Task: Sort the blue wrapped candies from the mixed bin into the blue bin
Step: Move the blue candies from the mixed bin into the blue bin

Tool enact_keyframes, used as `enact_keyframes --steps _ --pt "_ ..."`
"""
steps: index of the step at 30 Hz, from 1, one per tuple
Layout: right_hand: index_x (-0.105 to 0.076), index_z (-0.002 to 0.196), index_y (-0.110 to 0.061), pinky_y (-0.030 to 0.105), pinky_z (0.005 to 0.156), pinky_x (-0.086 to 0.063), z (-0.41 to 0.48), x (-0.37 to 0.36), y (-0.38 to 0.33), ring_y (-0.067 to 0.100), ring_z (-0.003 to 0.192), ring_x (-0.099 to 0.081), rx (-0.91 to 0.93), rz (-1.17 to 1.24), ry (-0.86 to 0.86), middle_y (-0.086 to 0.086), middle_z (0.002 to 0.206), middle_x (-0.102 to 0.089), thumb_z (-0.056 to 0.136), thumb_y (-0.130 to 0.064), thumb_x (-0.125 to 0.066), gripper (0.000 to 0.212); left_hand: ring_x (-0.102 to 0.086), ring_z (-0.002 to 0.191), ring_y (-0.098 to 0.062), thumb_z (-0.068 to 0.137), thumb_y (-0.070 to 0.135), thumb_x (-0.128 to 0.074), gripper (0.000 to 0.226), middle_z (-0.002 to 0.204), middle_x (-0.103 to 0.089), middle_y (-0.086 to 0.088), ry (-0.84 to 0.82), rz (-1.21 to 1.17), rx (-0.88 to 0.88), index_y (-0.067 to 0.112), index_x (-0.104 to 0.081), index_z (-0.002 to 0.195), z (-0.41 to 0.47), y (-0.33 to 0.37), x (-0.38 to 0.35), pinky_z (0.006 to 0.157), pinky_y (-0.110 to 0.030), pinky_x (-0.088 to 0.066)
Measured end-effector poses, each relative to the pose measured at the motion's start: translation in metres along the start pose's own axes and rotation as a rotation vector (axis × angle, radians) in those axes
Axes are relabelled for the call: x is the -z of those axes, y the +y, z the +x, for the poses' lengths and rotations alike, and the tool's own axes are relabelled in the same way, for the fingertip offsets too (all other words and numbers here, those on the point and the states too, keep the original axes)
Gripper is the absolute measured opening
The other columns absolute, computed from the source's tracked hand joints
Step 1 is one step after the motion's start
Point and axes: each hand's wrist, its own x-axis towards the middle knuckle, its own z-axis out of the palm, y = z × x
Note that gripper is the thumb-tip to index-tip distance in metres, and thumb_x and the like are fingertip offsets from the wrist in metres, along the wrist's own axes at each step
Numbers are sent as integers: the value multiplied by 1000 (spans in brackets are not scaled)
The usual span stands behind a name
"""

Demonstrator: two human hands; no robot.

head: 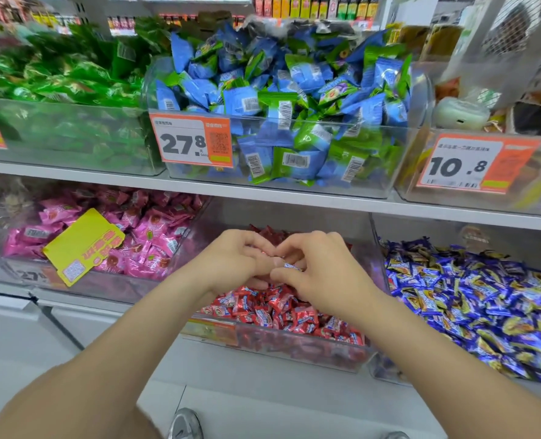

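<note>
Both hands are over the clear bin of red wrapped candies on the lower shelf. My left hand and my right hand meet fingertip to fingertip, fingers curled. Between the thumbs and fingers shows a small blue wrapped candy, pinched by my right hand; my left hand's fingers touch it too. Several small wrappers seem gathered under the curled fingers, mostly hidden. To the right stands the bin of blue and gold wrapped candies.
A bin of pink candies with a yellow tag sits at lower left. The upper shelf holds a green candy bin, a blue-and-green packet bin with a 27.8 price tag, and a bin tagged 10.8.
</note>
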Motion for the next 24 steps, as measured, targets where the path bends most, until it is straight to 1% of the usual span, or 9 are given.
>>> enact_keyframes --steps 2,4,6,8,11,14,17,20,24 --pt "-73 112 -33 37 95 -54 -13 12 -1 15 101 -61 -40 -59 37 -11 100 -73 91 -30 -68 22 -77 83 -25 102 16 -66 14 89 -79 -13 -25 22 -15 3 -69 105 0 2 -10 75 -36 -64" --pt "-74 109 -30 37 93 -54 -28 30 -2 16 100 -62 -93 -108 87 -8 106 -73 90 -25 -58 26 -74 75 -18 104 19 -62 14 84 -78 -7 12 279 -142 11 -71 97 4 -1 -21 67 -32 -60" --pt "-73 92 -28 38 83 -58 -40 49 10 20 86 -67 -192 -107 159 -7 91 -74 86 -31 -51 23 -68 68 -10 98 21 -62 13 74 -74 5 71 649 -338 21 -71 88 9 -7 -33 67 -30 -56" --pt "-68 81 -24 41 76 -59 -49 69 35 28 78 -67 -320 -193 169 -3 78 -72 84 -35 -47 24 -64 70 -5 94 25 -61 11 75 -71 12 50 839 -423 27 -69 88 12 -12 -46 71 -32 -56" --pt "-72 96 -23 42 77 -59 -62 92 80 34 82 -66 -489 -384 44 6 84 -69 87 -21 -54 20 -62 72 -6 94 29 -57 11 76 -67 14 -26 921 -438 30 -67 91 15 -12 -65 72 -36 -57" --pt "-73 116 -27 44 93 -54 -64 95 111 37 109 -58 -473 -542 -15 9 111 -64 89 -16 -61 31 -60 75 -12 95 30 -54 11 75 -62 17 -38 1017 -431 33 -65 95 18 -11 -81 73 -38 -57" --pt "-78 94 -24 44 89 -55 -55 85 117 35 102 -63 -387 -522 8 5 98 -68 95 -31 -62 17 -59 74 -15 97 29 -53 12 73 -61 15 -62 1091 -415 31 -65 96 20 -7 -90 71 -36 -56" --pt "-69 86 -21 43 93 -45 -46 69 113 34 109 -56 -382 -649 -84 5 98 -62 91 -57 -65 37 -58 77 -15 98 31 -53 11 74 -62 15 -85 1131 -415 31 -64 96 22 -6 -95 71 -36 -55" --pt "-67 90 -20 41 85 -41 -33 64 120 36 110 -58 -496 -512 -88 6 95 -65 79 -46 -75 29 -62 79 -13 99 33 -53 12 79 -67 16 -125 1135 -394 32 -65 99 22 -8 -97 74 -38 -57"
